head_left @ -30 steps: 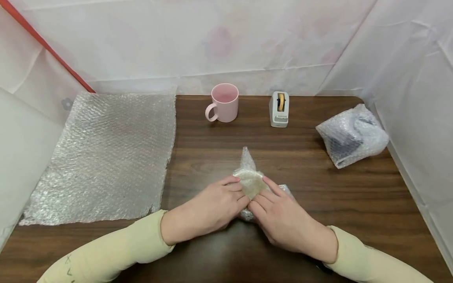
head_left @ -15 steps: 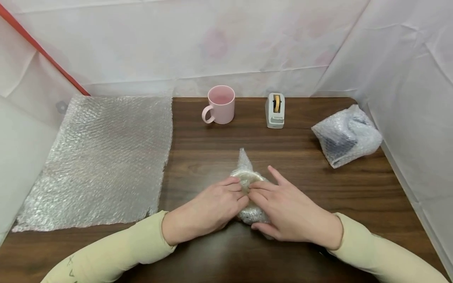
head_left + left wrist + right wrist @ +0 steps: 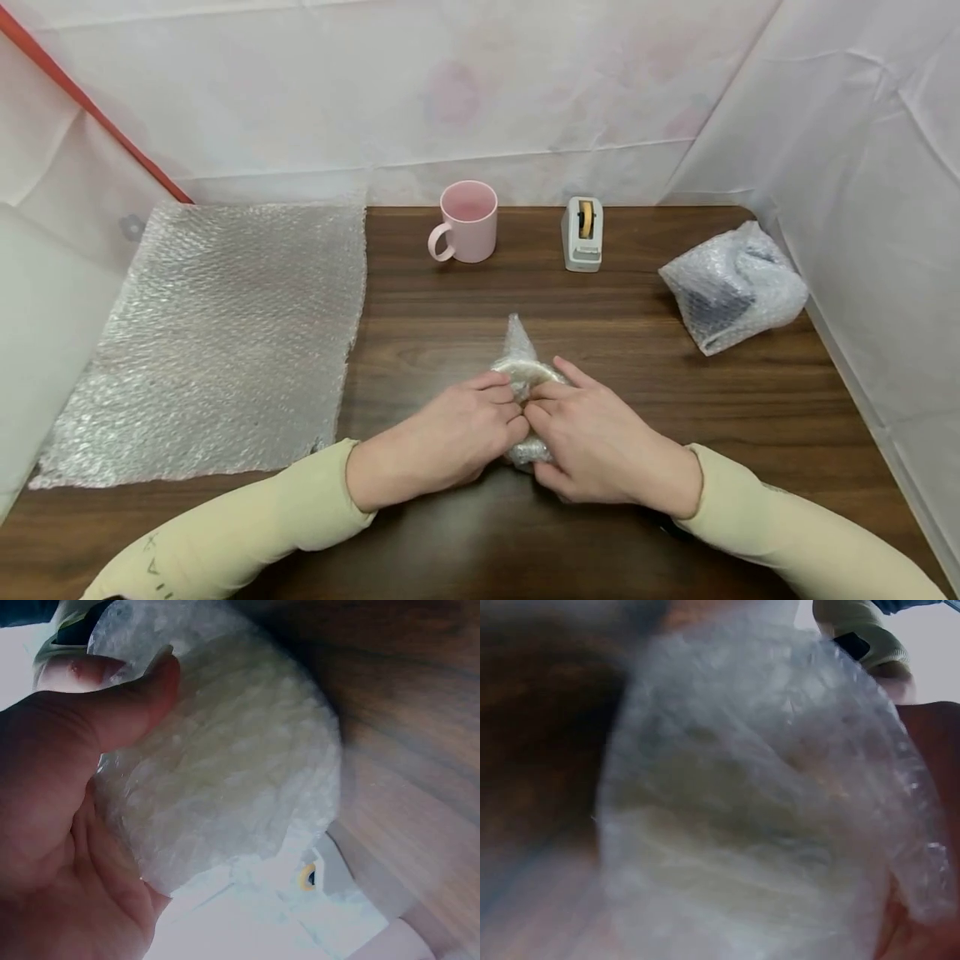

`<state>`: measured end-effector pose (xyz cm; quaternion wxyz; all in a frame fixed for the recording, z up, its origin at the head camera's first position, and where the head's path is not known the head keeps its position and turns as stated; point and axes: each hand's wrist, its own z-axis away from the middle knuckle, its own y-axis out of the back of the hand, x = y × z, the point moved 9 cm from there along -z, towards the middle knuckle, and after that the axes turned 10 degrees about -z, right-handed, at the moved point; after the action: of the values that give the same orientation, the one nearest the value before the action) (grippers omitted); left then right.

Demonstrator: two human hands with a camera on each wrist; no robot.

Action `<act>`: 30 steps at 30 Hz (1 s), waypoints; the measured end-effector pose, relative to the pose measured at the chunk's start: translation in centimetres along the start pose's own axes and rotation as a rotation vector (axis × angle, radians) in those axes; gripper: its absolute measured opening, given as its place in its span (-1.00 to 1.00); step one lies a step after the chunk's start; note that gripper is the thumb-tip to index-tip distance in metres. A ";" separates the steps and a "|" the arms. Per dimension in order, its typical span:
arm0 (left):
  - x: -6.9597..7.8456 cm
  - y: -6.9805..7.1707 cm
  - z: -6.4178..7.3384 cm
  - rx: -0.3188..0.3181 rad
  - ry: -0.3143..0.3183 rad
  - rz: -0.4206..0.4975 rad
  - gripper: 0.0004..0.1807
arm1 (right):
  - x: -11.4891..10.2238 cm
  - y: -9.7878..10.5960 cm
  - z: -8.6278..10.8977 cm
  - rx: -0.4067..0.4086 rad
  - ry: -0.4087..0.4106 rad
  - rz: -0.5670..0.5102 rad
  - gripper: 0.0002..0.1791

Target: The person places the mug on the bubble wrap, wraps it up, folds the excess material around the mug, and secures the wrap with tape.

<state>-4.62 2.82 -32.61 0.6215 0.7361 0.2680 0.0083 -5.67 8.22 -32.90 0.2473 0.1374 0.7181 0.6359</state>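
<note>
A round, pale item in bubble wrap [image 3: 517, 367] is between both hands near the middle of the table. A pointed tail of wrap sticks out on its far side. My left hand [image 3: 450, 433] grips its left side; the left wrist view shows the thumb [image 3: 142, 705] against the wrapped surface [image 3: 225, 765]. From the right, my right hand [image 3: 603, 442] holds the wrap, its fingers bent in over the top and its thumb low on the near side. Blurred in the right wrist view, the wrapped item [image 3: 735, 825] shows folds of film. What lies inside is hidden.
A flat bubble wrap sheet [image 3: 225, 342] covers the table's left. At the back stand a pink mug [image 3: 474, 229] and a white tape dispenser [image 3: 582, 242]. Another bubble-wrapped bundle [image 3: 731, 287] sits at the right, beside the hanging sheeting [image 3: 855, 250].
My right hand came off the far rim, spread its fingers over the right side and then drew in closer, folding the wrap inward. My left hand has stayed in place.
</note>
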 end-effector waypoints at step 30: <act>-14.3 2.9 12.0 -0.111 0.433 0.219 -0.64 | -6.0 2.9 1.7 0.398 0.109 0.264 -0.67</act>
<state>-11.56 -14.15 -28.13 0.5844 0.7065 0.3129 0.2479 -0.11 7.04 -29.10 0.0911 0.2413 0.8173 0.5152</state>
